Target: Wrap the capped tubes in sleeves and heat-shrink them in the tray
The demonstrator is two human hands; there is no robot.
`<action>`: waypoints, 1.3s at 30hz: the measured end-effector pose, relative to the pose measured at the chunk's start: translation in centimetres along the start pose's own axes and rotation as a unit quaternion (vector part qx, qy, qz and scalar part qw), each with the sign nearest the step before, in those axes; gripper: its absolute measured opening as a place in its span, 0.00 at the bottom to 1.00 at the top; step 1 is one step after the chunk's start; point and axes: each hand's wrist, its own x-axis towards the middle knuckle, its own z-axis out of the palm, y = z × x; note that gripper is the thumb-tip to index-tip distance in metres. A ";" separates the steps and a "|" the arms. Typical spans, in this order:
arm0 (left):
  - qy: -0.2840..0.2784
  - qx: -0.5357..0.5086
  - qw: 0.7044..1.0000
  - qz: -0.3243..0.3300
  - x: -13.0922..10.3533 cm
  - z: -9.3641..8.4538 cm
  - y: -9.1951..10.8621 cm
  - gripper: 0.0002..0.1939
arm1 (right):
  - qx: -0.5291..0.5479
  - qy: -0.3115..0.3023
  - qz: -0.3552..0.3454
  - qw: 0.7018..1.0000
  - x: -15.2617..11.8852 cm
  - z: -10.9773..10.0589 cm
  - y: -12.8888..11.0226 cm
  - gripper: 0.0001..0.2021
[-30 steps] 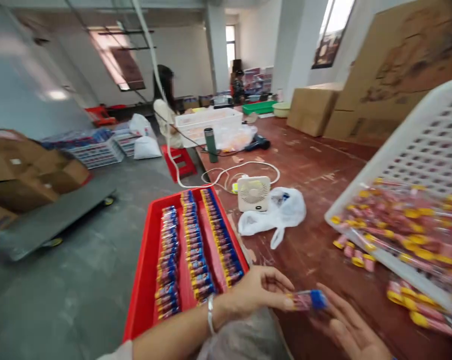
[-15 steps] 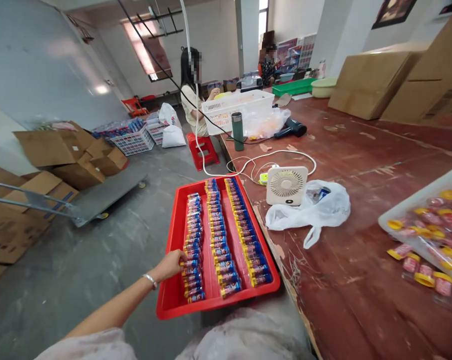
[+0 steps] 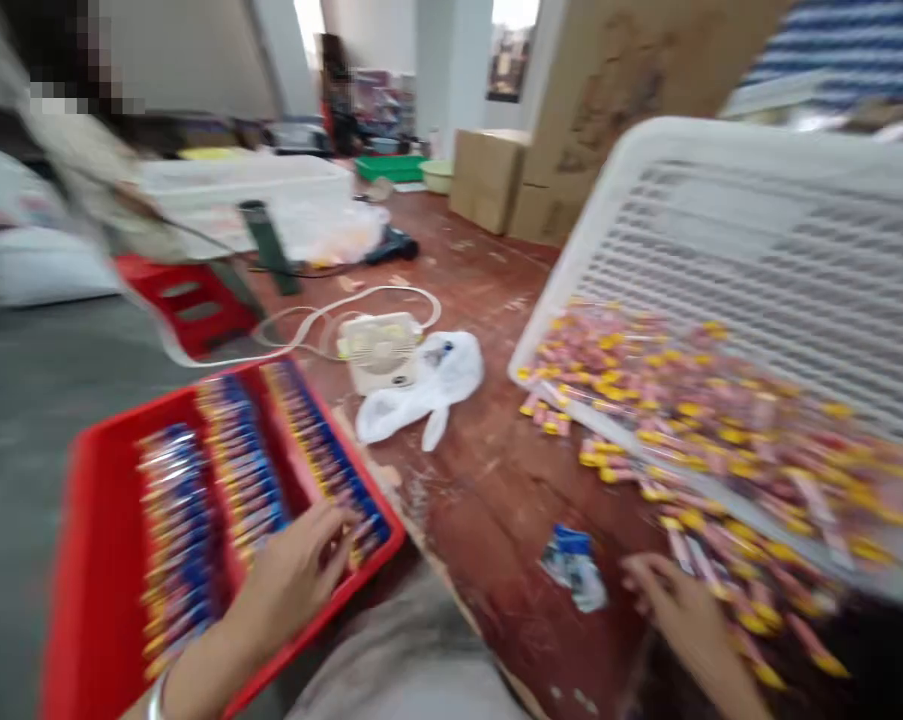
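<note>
My left hand [image 3: 297,560] hangs over the near end of the red tray [image 3: 113,420], its fingers curled; blur hides whether they hold anything. Three rows of small packs with blue and yellow ends [image 3: 181,540] lie in the tray. At the right, my right hand [image 3: 668,590] is low over the red-brown table, beside loose pink pieces with yellow caps [image 3: 728,540]; its fingers are bent and smeared. A blue and clear wrapper [image 3: 575,565] lies on the table left of it. More pink pieces spill from a tilted white basket [image 3: 721,200].
A small fan [image 3: 380,350], a white plastic bag [image 3: 443,385] and a cable lie beyond the tray. Farther back are a green bottle [image 3: 269,245], a red stool [image 3: 188,300], a seated person at the left and cardboard boxes [image 3: 488,180].
The view has swung right. My left hand has moved from the tray's left row to its near right end. My right hand, the wrapper and more of the white basket have come into view.
</note>
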 end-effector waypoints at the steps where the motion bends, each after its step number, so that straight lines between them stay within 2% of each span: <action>1: -0.014 -0.060 0.995 0.079 1.3 1.3 3.0 0.10 | -0.016 0.001 -0.002 1.000 -0.2 0.0 -0.5 0.19; 3: -0.068 -0.131 0.968 0.204 3.3 4.3 8.6 0.10 | -0.041 0.014 -0.001 0.999 -0.4 0.4 -1.1 0.18; 5: -0.105 -0.139 0.941 0.289 4.5 7.3 13.2 0.12 | -0.059 0.035 -0.007 0.998 -0.4 0.9 -1.4 0.17; 6: -0.117 -0.131 0.931 0.321 4.9 8.7 14.9 0.14 | -0.064 0.040 -0.013 0.997 -0.5 1.2 -1.4 0.16; 8: -0.127 -0.110 0.915 0.367 5.6 10.9 17.0 0.16 | -0.065 0.044 -0.024 0.997 -0.6 1.9 -1.6 0.13; 11: -0.123 -0.085 0.905 0.397 6.3 12.6 17.9 0.17 | -0.061 0.049 -0.030 0.996 -0.3 2.7 -1.8 0.08; 14: -0.122 -0.067 0.909 0.393 6.4 12.9 17.8 0.17 | -0.053 0.064 -0.029 0.996 0.4 3.2 -2.0 0.06; 20: -0.131 -0.037 0.907 0.398 6.1 13.0 18.0 0.18 | -0.025 0.049 -0.039 0.998 0.6 2.7 -1.9 0.13; 24: -0.104 -0.036 0.902 0.417 6.7 13.0 18.2 0.15 | -0.010 0.048 -0.049 0.998 0.2 1.5 -1.8 0.18; 26: -0.090 -0.029 0.901 0.424 8.3 12.8 18.6 0.14 | 0.008 0.054 -0.054 0.997 0.0 0.9 -1.6 0.21; 29: -0.065 0.016 0.914 0.400 12.6 12.2 20.0 0.12 | 0.052 0.073 -0.051 0.995 -0.4 0.0 -1.2 0.21; 32: -0.041 0.045 0.931 0.359 17.6 12.2 22.7 0.11 | 0.108 0.077 -0.035 0.991 -0.9 -0.7 -0.9 0.19; 34: -0.032 0.041 0.938 0.344 20.1 12.8 24.9 0.11 | 0.149 0.074 -0.023 0.986 -1.2 -0.9 -0.7 0.19; 36: -0.031 0.028 0.942 0.333 21.4 13.9 26.8 0.09 | 0.191 0.076 -0.008 0.979 -1.5 -1.0 -0.5 0.18; 39: -0.038 -0.001 0.954 0.299 21.7 15.4 28.6 0.09 | 0.256 0.089 0.022 0.962 -1.9 -0.9 -0.4 0.19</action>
